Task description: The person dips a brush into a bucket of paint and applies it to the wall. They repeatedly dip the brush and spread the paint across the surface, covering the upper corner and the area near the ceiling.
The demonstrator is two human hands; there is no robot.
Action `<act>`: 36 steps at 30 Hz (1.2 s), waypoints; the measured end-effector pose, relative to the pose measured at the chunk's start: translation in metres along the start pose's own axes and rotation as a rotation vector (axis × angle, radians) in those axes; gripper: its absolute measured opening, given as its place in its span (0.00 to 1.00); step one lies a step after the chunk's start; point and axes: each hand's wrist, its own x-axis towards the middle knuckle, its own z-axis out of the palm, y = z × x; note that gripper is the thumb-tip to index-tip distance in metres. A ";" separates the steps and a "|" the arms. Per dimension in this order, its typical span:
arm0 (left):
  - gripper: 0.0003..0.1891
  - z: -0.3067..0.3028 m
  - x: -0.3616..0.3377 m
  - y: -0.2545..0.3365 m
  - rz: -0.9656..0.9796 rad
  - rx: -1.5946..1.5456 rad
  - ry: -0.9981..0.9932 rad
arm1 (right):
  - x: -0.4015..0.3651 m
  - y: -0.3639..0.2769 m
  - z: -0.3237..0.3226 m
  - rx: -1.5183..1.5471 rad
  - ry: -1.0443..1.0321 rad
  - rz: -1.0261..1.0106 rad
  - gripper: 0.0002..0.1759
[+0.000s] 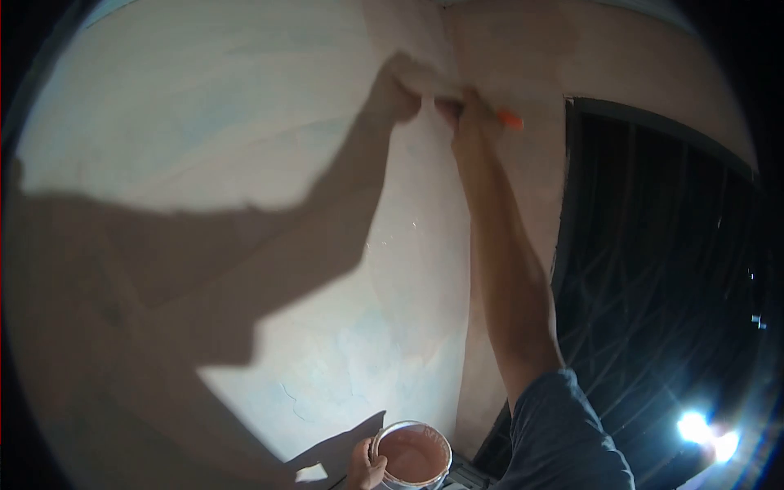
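My right hand is raised high near the corner where two walls meet. Its fingers are closed around a paintbrush, whose orange handle end sticks out to the right; the brush head is mostly hidden and dark. Low in the view, my left hand grips the rim of a paint bucket, its thumb over the edge. Pinkish-brown paint lies inside the bucket, with smears up the inner wall.
The left wall is pale and patchy, with a large shadow of my arm across it. On the right wall, a dark-framed opening shows bars or a grille. Two bright lamps shine at lower right.
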 end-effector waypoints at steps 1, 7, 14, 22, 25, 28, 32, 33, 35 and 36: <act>0.21 0.000 -0.002 0.000 -0.008 -0.001 -0.023 | -0.026 0.000 -0.033 -0.071 0.017 0.033 0.15; 0.21 0.000 0.016 0.003 0.003 0.002 -0.081 | -0.065 -0.016 -0.117 -0.223 0.026 0.123 0.16; 0.22 0.003 0.012 0.004 0.042 0.085 -0.031 | 0.046 -0.039 0.044 0.190 -0.001 -0.060 0.17; 0.22 0.000 0.010 0.005 0.056 0.059 -0.072 | 0.006 0.013 -0.076 -0.069 0.038 0.024 0.14; 0.22 0.003 0.008 -0.001 0.036 0.067 -0.103 | -0.054 -0.001 -0.146 -0.230 0.156 0.122 0.14; 0.22 0.006 0.016 -0.004 0.020 0.084 -0.104 | -0.055 -0.024 -0.154 -0.452 0.138 0.031 0.14; 0.22 0.003 0.028 0.003 -0.009 0.109 -0.122 | 0.050 -0.034 -0.103 -0.830 -0.033 -0.002 0.15; 0.22 0.003 0.026 -0.006 0.043 0.115 -0.107 | 0.088 -0.028 -0.089 -0.867 -0.108 -0.013 0.15; 0.22 0.001 0.026 -0.008 0.073 0.112 -0.085 | 0.063 -0.074 -0.011 -1.600 -0.246 -0.392 0.19; 0.22 -0.002 0.023 -0.004 0.069 0.117 -0.084 | 0.059 -0.085 0.013 -1.596 -0.245 -0.386 0.19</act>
